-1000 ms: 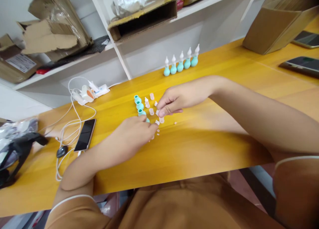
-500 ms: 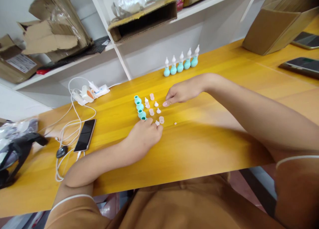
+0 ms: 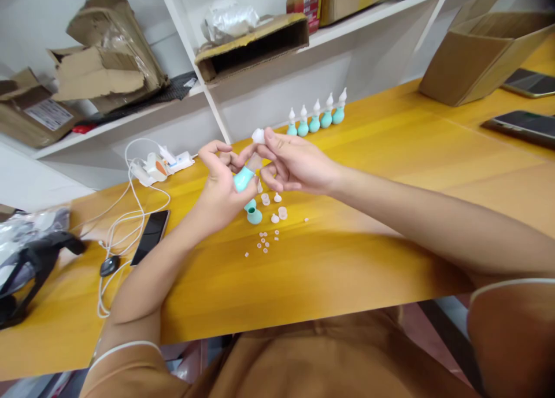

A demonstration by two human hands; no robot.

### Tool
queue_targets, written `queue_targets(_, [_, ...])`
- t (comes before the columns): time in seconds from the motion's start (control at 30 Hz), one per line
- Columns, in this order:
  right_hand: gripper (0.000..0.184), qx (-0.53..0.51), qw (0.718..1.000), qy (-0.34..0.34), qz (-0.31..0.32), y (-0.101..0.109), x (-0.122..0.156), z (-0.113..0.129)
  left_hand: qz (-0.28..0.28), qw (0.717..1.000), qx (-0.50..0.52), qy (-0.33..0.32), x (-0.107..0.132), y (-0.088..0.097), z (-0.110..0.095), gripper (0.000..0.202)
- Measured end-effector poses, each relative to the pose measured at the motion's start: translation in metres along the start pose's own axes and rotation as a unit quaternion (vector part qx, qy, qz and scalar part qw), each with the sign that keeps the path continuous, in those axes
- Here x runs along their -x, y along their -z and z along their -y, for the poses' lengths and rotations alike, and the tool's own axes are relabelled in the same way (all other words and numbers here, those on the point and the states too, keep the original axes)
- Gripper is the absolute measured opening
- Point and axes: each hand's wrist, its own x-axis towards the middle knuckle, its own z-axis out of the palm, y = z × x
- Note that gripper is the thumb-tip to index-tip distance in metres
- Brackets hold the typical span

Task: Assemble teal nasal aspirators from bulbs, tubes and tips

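My left hand (image 3: 219,193) is closed around a teal squeeze bulb (image 3: 244,179), raised above the table and tilted up to the right. A clear tube piece (image 3: 255,162) stands at the bulb's neck, between my two hands. Just above it, my right hand (image 3: 295,162) pinches a white nozzle tip (image 3: 259,136) between thumb and finger. Below my hands, another teal bulb (image 3: 254,215) stands open-necked, with one more partly hidden behind my left hand. Beside it lie a white tip (image 3: 277,197), another white tip (image 3: 274,218), a clear piece (image 3: 282,212) and a clear piece (image 3: 265,199).
Several small rings (image 3: 263,240) are scattered on the table (image 3: 347,259). A row of teal bulbs with white tips (image 3: 315,119) stands near the wall. A phone (image 3: 151,236), white cables (image 3: 113,224) and a power strip (image 3: 180,160) lie left. An open carton (image 3: 470,60) stands back right.
My left hand has risen from the bulb row with a bulb in its grasp. My right hand has moved left and now holds a white tip. The small rings have come into sight.
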Motion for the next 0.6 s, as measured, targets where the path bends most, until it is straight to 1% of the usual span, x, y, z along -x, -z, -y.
queue_targets(0.1, [0.063,-0.043,0.999,0.020,-0.020,-0.010,0.001,-0.003,0.007,0.998,0.052,0.019,-0.004,-0.004,0.003,0.047])
queue_targets(0.2, [0.064,-0.026,0.999,0.032,-0.032,-0.009,0.002,0.000,0.008,0.996,0.074,0.042,-0.008,-0.003,0.005,0.051])
queue_targets(0.3, [0.063,0.062,0.997,0.031,-0.036,0.002,0.003,0.006,0.001,0.997,0.060,0.048,-0.015,0.004,0.013,0.044])
queue_targets(0.37, [0.062,0.170,0.983,0.038,-0.052,0.016,0.000,0.011,-0.020,0.999,0.016,0.043,-0.021,0.010,0.025,0.038])
queue_targets(0.4, [0.061,0.241,0.968,0.036,-0.067,0.025,-0.003,0.012,-0.035,0.998,-0.012,0.042,-0.024,0.013,0.034,0.034])
queue_targets(0.43, [0.059,0.321,0.943,0.024,-0.085,0.034,-0.008,0.012,-0.050,0.997,-0.036,0.045,-0.029,0.015,0.045,0.030])
queue_targets(0.47, [0.057,0.404,0.909,0.000,-0.097,0.044,-0.014,0.011,-0.064,0.996,-0.051,0.047,-0.033,0.017,0.058,0.027])
queue_targets(0.5, [0.054,0.484,0.869,-0.040,-0.097,0.053,-0.022,0.008,-0.071,0.995,-0.054,0.054,-0.038,0.017,0.073,0.028])
queue_targets(0.53, [0.049,0.555,0.823,-0.090,-0.078,0.062,-0.031,0.003,-0.071,0.994,-0.045,0.069,-0.043,0.016,0.090,0.029])
queue_targets(0.57, [0.044,0.610,0.778,-0.142,-0.056,0.070,-0.040,-0.003,-0.064,0.993,-0.024,0.092,-0.048,0.014,0.106,0.032])
queue_targets(0.6, [0.040,0.644,0.740,-0.191,-0.032,0.076,-0.050,-0.010,-0.066,0.991,-0.003,0.113,-0.053,0.011,0.122,0.035])
